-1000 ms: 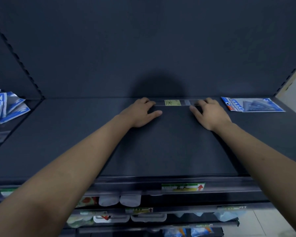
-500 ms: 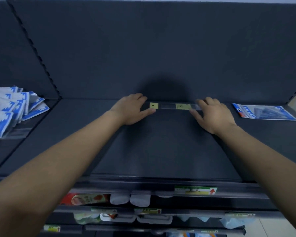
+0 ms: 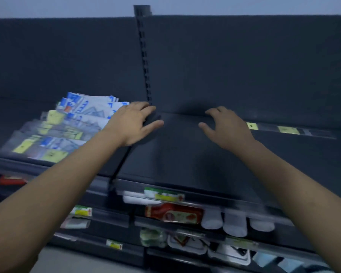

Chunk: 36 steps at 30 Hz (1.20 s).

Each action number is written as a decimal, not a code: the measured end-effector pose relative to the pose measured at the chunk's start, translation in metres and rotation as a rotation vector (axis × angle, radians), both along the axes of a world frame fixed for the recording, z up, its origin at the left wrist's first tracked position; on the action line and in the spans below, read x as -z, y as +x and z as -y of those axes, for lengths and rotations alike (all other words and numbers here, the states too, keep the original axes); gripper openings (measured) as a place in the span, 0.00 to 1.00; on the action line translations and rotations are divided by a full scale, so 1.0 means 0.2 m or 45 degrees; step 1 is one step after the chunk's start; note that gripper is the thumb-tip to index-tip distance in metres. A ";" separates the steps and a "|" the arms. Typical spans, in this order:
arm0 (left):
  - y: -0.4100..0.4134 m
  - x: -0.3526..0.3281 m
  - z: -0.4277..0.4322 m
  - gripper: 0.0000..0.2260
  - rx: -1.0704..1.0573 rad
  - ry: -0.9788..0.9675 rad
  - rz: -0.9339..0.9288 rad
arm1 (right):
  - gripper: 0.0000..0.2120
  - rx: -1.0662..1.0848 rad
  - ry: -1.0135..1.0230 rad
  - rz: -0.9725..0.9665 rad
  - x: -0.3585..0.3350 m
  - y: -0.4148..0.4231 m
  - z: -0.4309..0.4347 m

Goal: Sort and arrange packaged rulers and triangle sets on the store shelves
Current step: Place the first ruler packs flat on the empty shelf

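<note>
A dark shelf fills the middle of the frame, split by a seam below a slotted post in the back panel. On the left section, in the middle left of the frame, lies a loose pile of packets: clear sleeves with blue-and-white cards and yellow stickers, fanned over one another and blurred, so rulers and triangle sets are hard to tell apart. The left hand is spread wide and holds nothing, its palm down over the seam just beside the pile's right edge; whether it touches a packet I cannot tell. The right hand is empty too, fingers loosely curved over the bare right section. Just beyond it, at the middle right of the frame, a packaged ruler lies flat along the back of the shelf. These packets look light, thin and slick, likely to slide apart if pushed from one side. The ruler is probably stiff inside a floppy sleeve. It seems best pinched across its long edges near the middle, or dragged forward first to lift an edge.
</note>
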<state>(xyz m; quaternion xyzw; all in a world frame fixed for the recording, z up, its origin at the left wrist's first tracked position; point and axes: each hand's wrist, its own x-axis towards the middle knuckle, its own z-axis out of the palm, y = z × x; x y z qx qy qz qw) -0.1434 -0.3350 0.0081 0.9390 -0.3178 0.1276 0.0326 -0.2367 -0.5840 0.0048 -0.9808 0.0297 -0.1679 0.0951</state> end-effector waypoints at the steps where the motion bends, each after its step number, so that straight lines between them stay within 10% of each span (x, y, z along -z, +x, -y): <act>1: 0.00 0.00 -0.12 0.34 -0.028 0.019 0.009 | 0.24 -0.030 0.016 0.000 0.00 0.02 -0.13; 12: 0.12 0.01 -1.09 0.34 -0.220 0.071 0.035 | 0.26 -0.177 0.050 -0.141 -0.06 0.25 -1.17; 28: 0.85 0.07 -1.45 0.33 -0.130 0.136 -0.086 | 0.38 -0.246 0.063 -0.263 0.09 1.00 -1.62; 36: 1.10 0.16 -1.41 0.25 0.222 0.070 -0.140 | 0.23 -0.134 -0.073 -0.216 0.09 1.18 -1.65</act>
